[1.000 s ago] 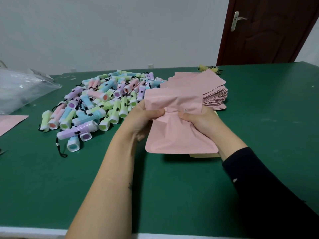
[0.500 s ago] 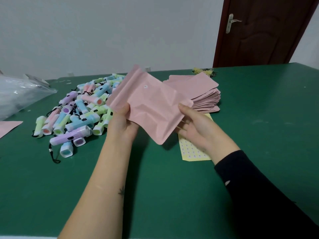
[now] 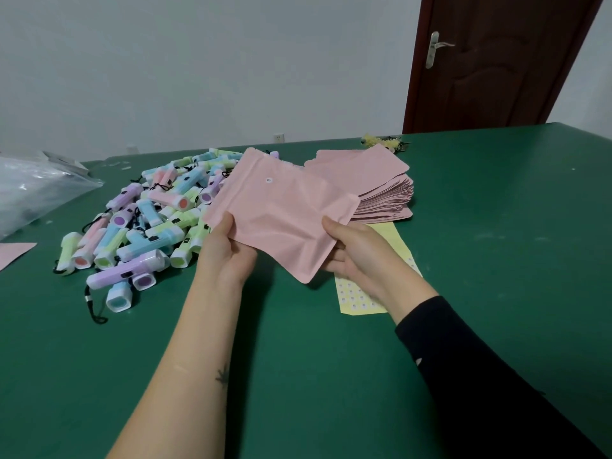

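Pink pouch [image 3: 281, 217]: I see it held off the table, just in front of the stack of pouches [image 3: 381, 193] and a little to its left. It is creased and tilted, with its far corner raised.
Sticker dot [image 3: 269, 180]: small, white and round, on the pouch's upper face near its far edge, left of the stack.
Left hand [image 3: 227, 256]: pinches the pouch's left edge, thumb on top and fingers curled beneath. It is the hand farther from the stack.
Right hand [image 3: 357, 253]: grips the pouch's right edge, thumb on top and fingers underneath, just in front of the stack. A dark sleeve [image 3: 463, 359] covers its forearm.
Stack of pouches: my landmark, many flat pink pouches fanned out on the green table [image 3: 496, 260].
Sticker sheet [image 3: 357, 299]: pale yellow with rows of small dots, flat on the table in front of the stack and partly under my view of the right hand.
Torches [image 3: 149, 220]: a heap of pastel ones with black cords, left of the stack. The pouch hides the side nearest the stack.
Clear bag [image 3: 36, 190]: far left of the stack, beyond the torches.
Loose pink sheet [image 3: 13, 255]: far left of the stack, cut off by the frame.
Yellow item [image 3: 384, 142]: just behind the stack; I cannot tell what it is.
Door [image 3: 496, 61]: dark brown, behind the stack and to its right.
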`<action>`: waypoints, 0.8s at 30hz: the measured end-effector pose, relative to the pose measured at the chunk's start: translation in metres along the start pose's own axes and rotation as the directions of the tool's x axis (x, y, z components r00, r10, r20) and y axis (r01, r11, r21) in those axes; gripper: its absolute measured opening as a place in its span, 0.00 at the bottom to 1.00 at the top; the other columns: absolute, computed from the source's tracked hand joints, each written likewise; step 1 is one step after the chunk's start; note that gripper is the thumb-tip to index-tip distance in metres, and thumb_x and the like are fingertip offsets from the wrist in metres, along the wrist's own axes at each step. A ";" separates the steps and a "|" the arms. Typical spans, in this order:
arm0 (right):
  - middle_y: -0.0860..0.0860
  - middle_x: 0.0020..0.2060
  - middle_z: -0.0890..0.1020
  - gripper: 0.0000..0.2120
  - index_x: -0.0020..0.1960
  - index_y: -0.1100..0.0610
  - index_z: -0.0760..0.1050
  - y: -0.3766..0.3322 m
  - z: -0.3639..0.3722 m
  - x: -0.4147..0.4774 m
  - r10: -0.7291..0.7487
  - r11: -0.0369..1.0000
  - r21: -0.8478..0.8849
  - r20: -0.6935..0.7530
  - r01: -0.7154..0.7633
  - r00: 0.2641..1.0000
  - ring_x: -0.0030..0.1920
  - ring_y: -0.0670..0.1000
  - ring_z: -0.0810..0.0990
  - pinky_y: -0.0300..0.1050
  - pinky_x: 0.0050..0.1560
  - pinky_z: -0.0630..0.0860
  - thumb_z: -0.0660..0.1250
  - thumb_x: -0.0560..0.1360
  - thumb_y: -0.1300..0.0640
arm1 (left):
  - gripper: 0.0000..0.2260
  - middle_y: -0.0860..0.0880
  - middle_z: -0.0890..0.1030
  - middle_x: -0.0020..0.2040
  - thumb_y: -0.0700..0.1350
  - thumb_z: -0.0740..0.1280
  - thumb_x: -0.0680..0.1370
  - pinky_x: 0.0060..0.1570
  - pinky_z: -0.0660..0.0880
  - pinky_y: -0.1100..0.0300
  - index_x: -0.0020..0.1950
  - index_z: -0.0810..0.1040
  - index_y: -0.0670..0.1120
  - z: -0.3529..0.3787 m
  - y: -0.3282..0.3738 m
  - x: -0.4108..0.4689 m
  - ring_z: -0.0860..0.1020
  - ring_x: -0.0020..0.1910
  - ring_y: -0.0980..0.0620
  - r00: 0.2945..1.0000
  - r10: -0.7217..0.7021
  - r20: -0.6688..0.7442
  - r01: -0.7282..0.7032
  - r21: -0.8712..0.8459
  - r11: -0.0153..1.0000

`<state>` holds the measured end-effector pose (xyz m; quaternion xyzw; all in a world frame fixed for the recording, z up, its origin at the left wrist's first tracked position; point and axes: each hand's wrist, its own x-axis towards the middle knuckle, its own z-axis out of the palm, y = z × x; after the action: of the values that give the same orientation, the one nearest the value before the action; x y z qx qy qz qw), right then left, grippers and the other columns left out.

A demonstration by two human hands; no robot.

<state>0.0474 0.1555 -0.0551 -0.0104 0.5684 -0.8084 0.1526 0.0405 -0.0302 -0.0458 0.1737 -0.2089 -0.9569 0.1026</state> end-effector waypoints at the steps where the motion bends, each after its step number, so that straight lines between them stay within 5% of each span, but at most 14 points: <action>1: 0.52 0.51 0.85 0.06 0.55 0.56 0.77 0.000 0.000 0.000 -0.003 1.000 0.023 -0.010 0.003 1.000 0.52 0.53 0.85 0.54 0.57 0.79 0.64 0.81 0.56 | 0.06 0.43 0.86 0.40 0.38 0.63 0.82 0.47 0.82 0.51 0.52 0.78 0.37 0.001 -0.003 -0.002 0.85 0.39 0.47 0.999 -0.024 0.025 0.024 -0.002 1.000; 7: 0.54 0.50 0.85 0.04 0.50 0.58 0.77 0.003 0.002 0.002 -0.048 0.997 0.058 -0.065 0.052 0.997 0.52 0.54 0.84 0.50 0.56 0.80 0.64 0.80 0.61 | 0.11 0.41 0.84 0.54 0.40 0.69 0.78 0.61 0.75 0.43 0.60 0.78 0.38 0.007 -0.023 -0.014 0.83 0.54 0.42 0.974 -0.166 0.151 0.122 0.266 0.956; 11: 0.53 0.51 0.85 0.04 0.52 0.57 0.78 0.001 0.003 0.002 -0.021 0.989 0.144 -0.038 0.027 0.999 0.52 0.52 0.84 0.52 0.57 0.79 0.66 0.79 0.58 | 0.11 0.41 0.84 0.55 0.39 0.68 0.79 0.60 0.76 0.43 0.60 0.77 0.39 0.007 -0.023 -0.014 0.83 0.55 0.44 0.979 -0.127 0.157 0.082 0.264 0.961; 19: 0.55 0.55 0.84 0.02 0.51 0.56 0.77 0.002 0.004 -0.002 -0.040 0.998 0.048 -0.078 0.043 0.996 0.56 0.55 0.82 0.51 0.56 0.80 0.66 0.79 0.60 | 0.10 0.40 0.84 0.55 0.43 0.67 0.80 0.61 0.75 0.38 0.58 0.77 0.39 0.009 -0.032 -0.012 0.82 0.56 0.41 0.986 -0.151 0.063 0.133 0.236 0.963; 24: 0.54 0.54 0.84 0.04 0.53 0.56 0.77 0.004 0.003 -0.003 -0.022 1.000 -0.019 -0.036 0.021 0.999 0.53 0.52 0.83 0.49 0.56 0.80 0.66 0.79 0.60 | 0.11 0.41 0.84 0.56 0.42 0.65 0.81 0.52 0.78 0.40 0.61 0.78 0.39 0.008 -0.034 -0.011 0.82 0.55 0.42 0.989 -0.147 0.012 0.139 0.263 0.955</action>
<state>0.0517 0.1521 -0.0572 -0.0035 0.5784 -0.8048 0.1336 0.0438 0.0059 -0.0504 0.1852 -0.3219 -0.9285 0.0061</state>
